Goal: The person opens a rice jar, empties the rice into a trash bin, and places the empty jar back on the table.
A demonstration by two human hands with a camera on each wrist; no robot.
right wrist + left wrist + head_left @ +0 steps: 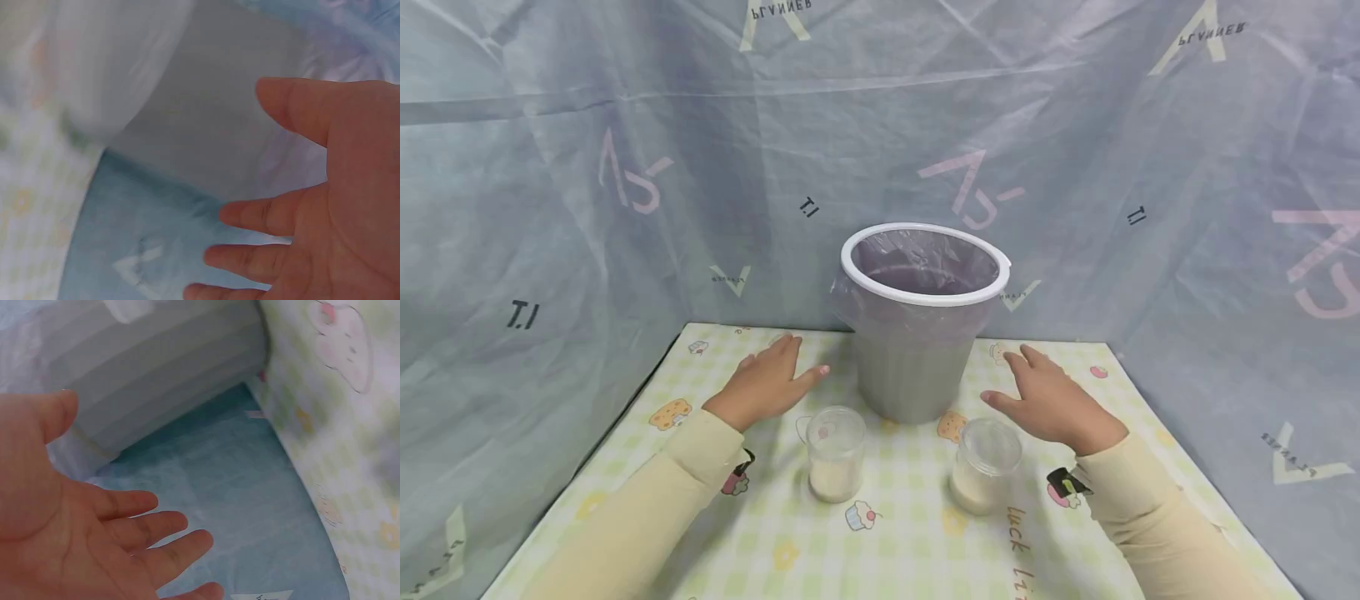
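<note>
A grey trash can [913,367] with a white rim and a clear plastic liner stands upright near the back of the table. My left hand [769,383] hovers left of it, fingers spread and holding nothing. On the other side my right hand [1051,402] is likewise spread, palm facing the can. Both wrist views show straight fingers apart from the can wall. In front of the can are two clear cups with pale contents at the bottom. The left cup [837,458] has a clear loop at its side; the right cup [987,467] stands nearest my right hand.
A green-and-white checked tablecloth [760,533] with cartoon prints covers the table. Grey-blue printed curtains [700,183] enclose it at the back and both sides.
</note>
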